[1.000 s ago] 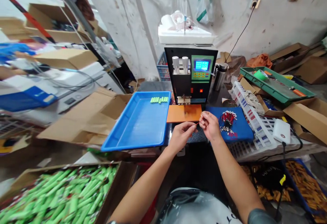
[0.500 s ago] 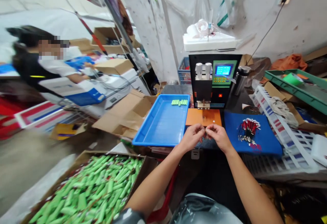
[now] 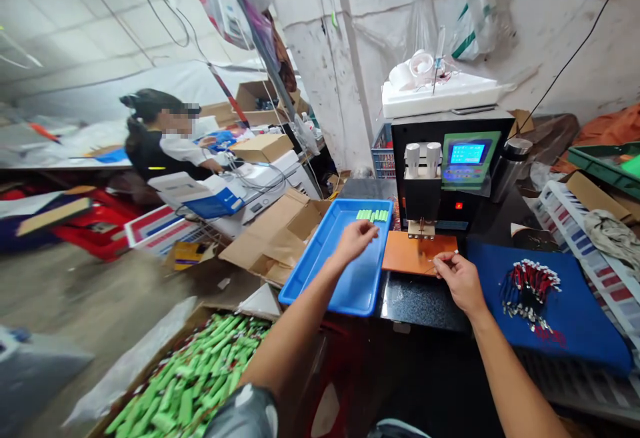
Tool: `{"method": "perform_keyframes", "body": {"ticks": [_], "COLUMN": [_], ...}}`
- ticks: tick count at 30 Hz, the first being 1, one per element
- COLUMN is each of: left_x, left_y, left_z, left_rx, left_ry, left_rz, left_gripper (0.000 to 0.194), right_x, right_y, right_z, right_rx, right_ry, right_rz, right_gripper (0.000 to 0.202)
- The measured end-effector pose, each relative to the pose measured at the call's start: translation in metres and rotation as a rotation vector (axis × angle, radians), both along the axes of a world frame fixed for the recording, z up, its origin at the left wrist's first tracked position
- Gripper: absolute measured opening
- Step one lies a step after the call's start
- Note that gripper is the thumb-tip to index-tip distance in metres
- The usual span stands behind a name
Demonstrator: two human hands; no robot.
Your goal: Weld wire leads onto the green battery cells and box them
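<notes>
My left hand is over the blue tray, its fingers loosely bent and apart, with nothing visible in them. Just beyond the fingertips, a short row of green battery cells lies at the tray's far right corner. My right hand pinches a thin wire lead with a small white connector above the front right of the orange plate. Behind that plate stands a black spot welder with a lit blue screen, its electrodes over the plate.
Bundled red and black wire leads lie on a blue mat at right. A carton of green battery packs stands low at left. A steel flask is beside the welder. A co-worker sits at the far left.
My hands were together in front of the orange plate. The left has moved away left over the tray; the right stays by the plate with the wire lead. The view has turned left.
</notes>
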State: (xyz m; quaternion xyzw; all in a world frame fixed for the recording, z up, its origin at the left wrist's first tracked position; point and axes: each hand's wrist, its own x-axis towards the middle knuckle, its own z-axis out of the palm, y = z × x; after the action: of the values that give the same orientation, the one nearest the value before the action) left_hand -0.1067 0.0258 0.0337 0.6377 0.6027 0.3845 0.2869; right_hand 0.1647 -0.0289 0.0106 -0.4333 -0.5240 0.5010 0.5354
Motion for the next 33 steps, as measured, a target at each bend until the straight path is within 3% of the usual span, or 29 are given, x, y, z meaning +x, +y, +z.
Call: {"method": "perform_keyframes", "body": {"ticks": [2,5,11,15,21,26,30,33], "left_x": [-0.019,-0.023,-0.002,-0.005,-0.019,-0.017,-0.005,0.014], "left_y": [0.042,0.083,0.102,0.092,0.041,0.020,0.012,-0.002], "left_z": [-0.009,-0.025,-0.051,-0.050,-0.047,-0.047,-0.035,-0.021], "left_rx": [-0.005,-0.113,-0.264,-0.354,-0.428,-0.347,-0.247,-0.030], "left_ry": [0.288,0.554,0.783,0.826,0.870,0.836,0.757,0.478], "left_rz": [0.166,0.275,0.354,0.361,0.269,0.222,0.135,0.064], "left_gripper": [0.013,0.013,0.024,0.027,0.030,0.024,0.027,0.027], "right_x": [-0.002,-0.007,-0.011,-0.010,-0.009,-0.009,-0.006,-0.006], "right_y": [0.009,0.016,0.017,0.018,0.020,0.021,0.021,0.023], "right_z": [-0.004,-0.012,-0.019,-0.016,-0.019,-0.017,-0.014,-0.015], "right_rx": [0.043,0.086,0.128,0.138,0.122,0.112,0.082,0.037], "right_ry": [-0.023,-0.079,-0.143,-0.123,-0.092,-0.088,-0.051,0.039], "right_rz": [-0.045,-0.047,0.003,0.001,0.024,-0.009,-0.059,-0.093], "right_gripper": [0.044,0.042,0.032,0.028,0.028,0.032,0.034,0.036]}}
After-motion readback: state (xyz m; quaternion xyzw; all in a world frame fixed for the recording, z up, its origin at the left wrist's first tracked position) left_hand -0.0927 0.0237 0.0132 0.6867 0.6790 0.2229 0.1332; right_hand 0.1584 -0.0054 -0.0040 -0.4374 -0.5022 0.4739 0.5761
